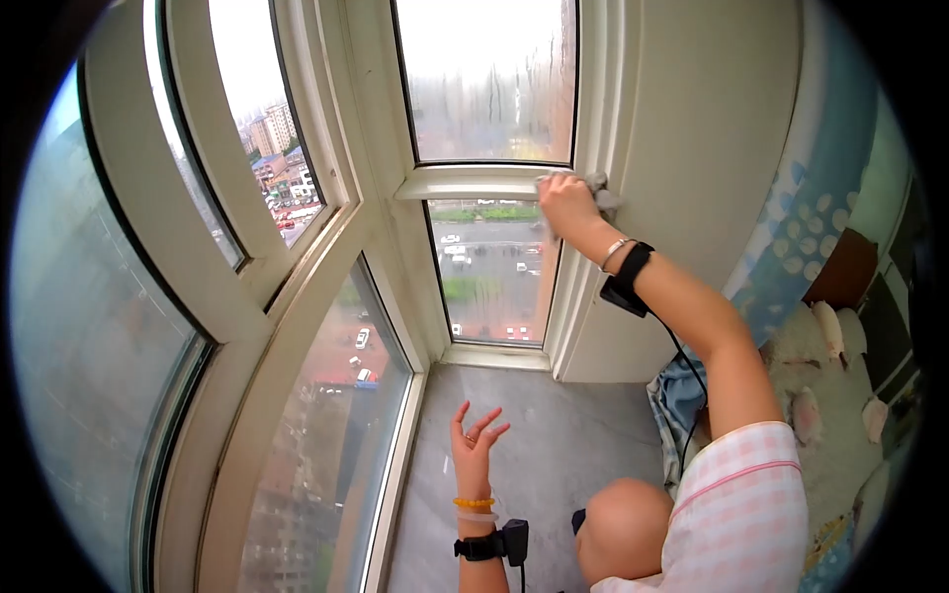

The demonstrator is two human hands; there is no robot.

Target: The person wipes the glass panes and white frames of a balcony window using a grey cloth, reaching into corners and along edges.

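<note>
Biggest first: cream side window frame (252, 366) fills the left, angled in to a corner. Plain pale wall panel (702, 148) on the right, blue patterned curtain (791, 237) past it. Grey floor (563, 425) below. End window has two panes: upper pane (484, 79) fogged and streaked, lower pane (484, 277) showing road and parked cars far down. Cream crossbar (465, 183) splits them.

Person's pink checked sleeve (741, 484) lower right, bare knee (623, 529) beside it. Right arm reaches up and across; right hand (570, 206) is at the crossbar's right end, fingers curled and clamped on a bunched grey cloth (599, 188) — cloth sits where crossbar meets the right-hand post, poking out past the knuckles. Left hand (474, 447) is raised over the floor near the side window, fingers spread apart.

Small stuff: black strap on each wrist — orange bead bracelet (474, 502) on the left, silvery bangle (615, 253) on the right
</note>
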